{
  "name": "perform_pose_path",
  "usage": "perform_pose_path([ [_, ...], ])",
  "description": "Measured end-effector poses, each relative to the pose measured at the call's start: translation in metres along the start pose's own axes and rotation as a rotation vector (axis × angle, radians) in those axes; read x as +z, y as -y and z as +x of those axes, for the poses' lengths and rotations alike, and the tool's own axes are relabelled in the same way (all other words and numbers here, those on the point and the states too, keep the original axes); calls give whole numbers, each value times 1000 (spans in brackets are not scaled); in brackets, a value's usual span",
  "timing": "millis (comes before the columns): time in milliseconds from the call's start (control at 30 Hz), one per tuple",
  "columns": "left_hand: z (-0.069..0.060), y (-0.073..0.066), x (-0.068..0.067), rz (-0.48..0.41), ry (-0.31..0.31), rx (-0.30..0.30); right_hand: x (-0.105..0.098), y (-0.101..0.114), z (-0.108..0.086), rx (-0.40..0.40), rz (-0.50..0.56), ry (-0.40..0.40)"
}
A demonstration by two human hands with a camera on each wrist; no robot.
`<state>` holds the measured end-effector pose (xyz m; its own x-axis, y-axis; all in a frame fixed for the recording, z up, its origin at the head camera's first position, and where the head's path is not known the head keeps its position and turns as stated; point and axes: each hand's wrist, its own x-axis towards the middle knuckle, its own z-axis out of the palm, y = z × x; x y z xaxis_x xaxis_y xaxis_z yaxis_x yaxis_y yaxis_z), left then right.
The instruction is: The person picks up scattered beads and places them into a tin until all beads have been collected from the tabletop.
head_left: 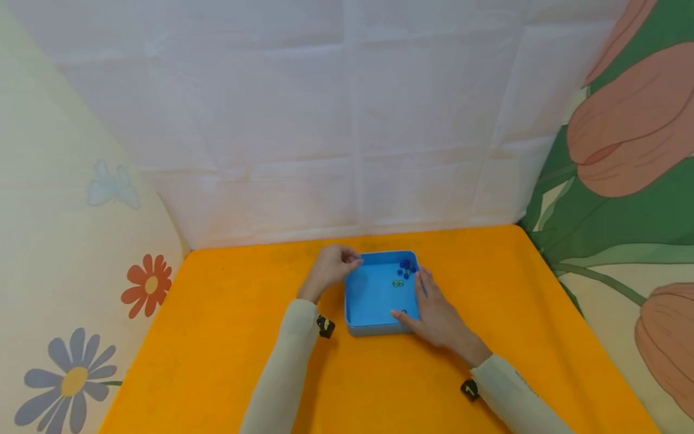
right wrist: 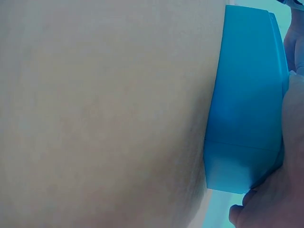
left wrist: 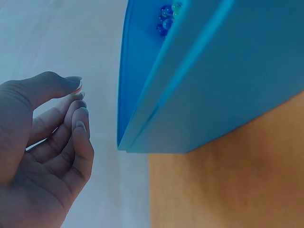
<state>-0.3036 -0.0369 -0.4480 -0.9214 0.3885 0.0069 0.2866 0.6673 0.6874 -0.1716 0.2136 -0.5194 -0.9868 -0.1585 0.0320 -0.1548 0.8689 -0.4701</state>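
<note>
A shallow blue square box (head_left: pixel 374 295) sits on the table. Inside it, several dark blue marbles (head_left: pixel 405 264) cluster at the far right corner, with two greenish marbles (head_left: pixel 398 283) just nearer and another by the right thumb. At the box's far left corner is my left hand (head_left: pixel 331 268). Its thumb and fingertips pinch a small clear marble with an orange streak (left wrist: pixel 78 89), mostly hidden by the fingers. My right hand (head_left: pixel 439 316) grips the box's right side, thumb over the rim and fingers along the outer wall (right wrist: pixel 244 95).
An orange cloth covers the table (head_left: pixel 228 349). Behind it hangs a white creased sheet (head_left: pixel 282 120). Flower-printed cloths stand at the left (head_left: pixel 49 241) and right (head_left: pixel 623 229). A black numbered tag hangs at each wrist.
</note>
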Motion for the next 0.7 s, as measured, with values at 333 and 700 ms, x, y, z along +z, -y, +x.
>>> perform_pose_path([
  [333, 13, -10, 5, 11, 28, 21, 1, 1, 1, -9, -6, 4],
  [700, 21, -17, 18, -46, 46, 32, 1, 2, 0, -11, -26, -10],
])
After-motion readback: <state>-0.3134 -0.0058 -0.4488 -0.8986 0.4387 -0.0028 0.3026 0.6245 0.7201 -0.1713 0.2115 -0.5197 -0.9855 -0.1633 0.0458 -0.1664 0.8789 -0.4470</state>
